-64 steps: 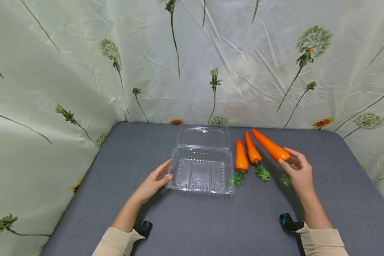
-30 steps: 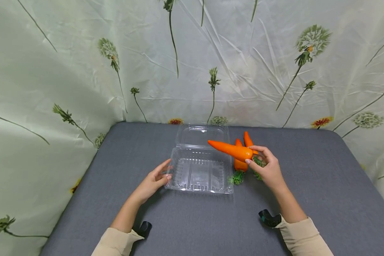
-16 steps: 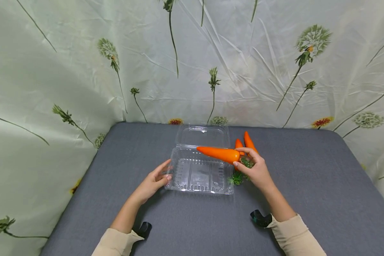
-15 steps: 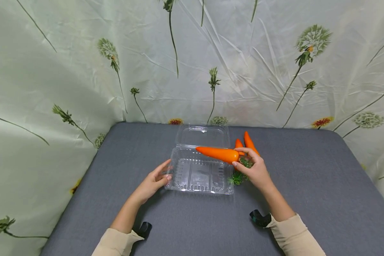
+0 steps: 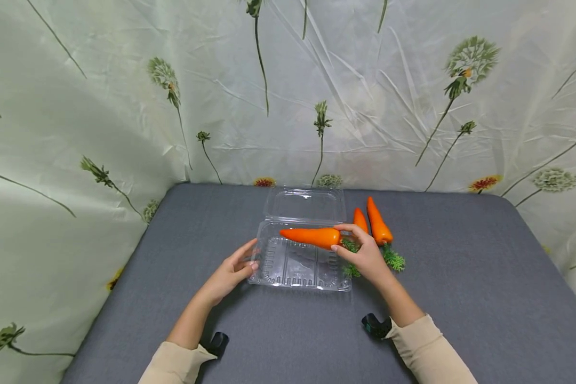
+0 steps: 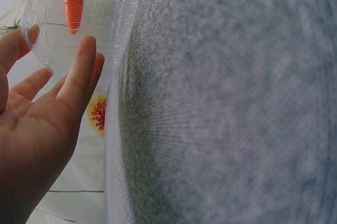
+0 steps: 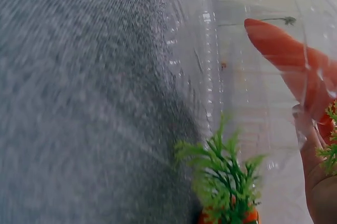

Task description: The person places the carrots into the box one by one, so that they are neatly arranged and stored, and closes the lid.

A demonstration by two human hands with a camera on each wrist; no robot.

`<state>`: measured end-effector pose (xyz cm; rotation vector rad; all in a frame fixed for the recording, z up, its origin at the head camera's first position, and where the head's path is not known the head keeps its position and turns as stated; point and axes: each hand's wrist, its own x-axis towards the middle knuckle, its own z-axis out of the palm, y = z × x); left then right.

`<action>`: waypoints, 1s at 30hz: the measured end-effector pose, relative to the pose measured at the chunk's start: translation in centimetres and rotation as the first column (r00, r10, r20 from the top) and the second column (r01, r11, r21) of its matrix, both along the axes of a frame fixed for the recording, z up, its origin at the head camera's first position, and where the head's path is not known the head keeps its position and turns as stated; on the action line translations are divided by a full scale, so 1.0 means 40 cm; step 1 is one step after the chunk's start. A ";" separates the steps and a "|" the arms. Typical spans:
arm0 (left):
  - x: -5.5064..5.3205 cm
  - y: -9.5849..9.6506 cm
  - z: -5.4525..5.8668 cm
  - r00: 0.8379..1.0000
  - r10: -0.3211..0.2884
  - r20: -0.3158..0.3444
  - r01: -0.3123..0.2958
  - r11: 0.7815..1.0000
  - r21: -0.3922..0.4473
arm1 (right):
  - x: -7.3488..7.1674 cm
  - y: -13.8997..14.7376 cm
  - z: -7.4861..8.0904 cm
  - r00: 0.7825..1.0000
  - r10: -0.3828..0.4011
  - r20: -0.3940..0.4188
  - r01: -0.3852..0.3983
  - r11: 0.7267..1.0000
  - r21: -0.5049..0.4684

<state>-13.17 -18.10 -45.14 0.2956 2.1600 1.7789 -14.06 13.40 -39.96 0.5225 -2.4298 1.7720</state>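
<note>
In the head view, my right hand (image 5: 362, 255) pinches an orange carrot (image 5: 312, 237) near its leafy top. The carrot lies level over the clear plastic container (image 5: 300, 285), its tip pointing left. My left hand (image 5: 228, 277) touches the container's left side with thumb and extended fingers at the rim. The left wrist view shows that hand (image 6: 45, 108) with fingers spread along the plastic wall. In the right wrist view the held carrot (image 7: 279, 47) shows through the container's wall. Two more carrots lie right of the container, one (image 5: 360, 219) partly hidden behind my right hand, the other (image 5: 378, 224) in plain sight.
The container's open lid (image 5: 304, 205) lies flat behind it. A grey cloth-covered table (image 5: 461, 277) extends all round. Behind and to the left hangs a pale curtain (image 5: 249, 133) printed with dandelions. Green leaves (image 5: 393, 258) fan out from the far-right carrot.
My right hand has carried the carrot leftward from the table's right, past the other two carrots, to over the container. The carrot has turned more level. My left hand has stayed in place.
</note>
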 end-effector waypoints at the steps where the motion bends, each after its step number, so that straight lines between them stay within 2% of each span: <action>1: -0.001 0.000 0.000 1.000 -0.001 0.002 0.001 1.000 0.001 | -0.002 -0.004 0.000 1.000 0.003 -0.003 -0.003 1.000 0.004; 8: -0.002 0.002 0.000 1.000 -0.003 0.005 0.003 1.000 0.005 | -0.016 -0.024 -0.005 0.999 0.045 -0.002 -0.045 0.999 0.001; 17: 0.001 -0.003 -0.006 1.000 -0.013 -0.022 0.014 1.000 0.017 | -0.032 -0.049 0.002 0.996 0.074 0.041 -0.077 0.995 0.058; 23: 0.000 -0.002 -0.010 1.000 -0.016 -0.003 0.016 1.000 0.020 | -0.037 -0.065 0.006 0.995 0.084 0.048 -0.088 0.992 0.093; 30: 0.002 -0.001 -0.007 1.000 -0.001 0.014 0.001 1.000 0.008 | -0.081 -0.057 -0.069 0.993 0.089 0.080 -0.098 0.988 0.117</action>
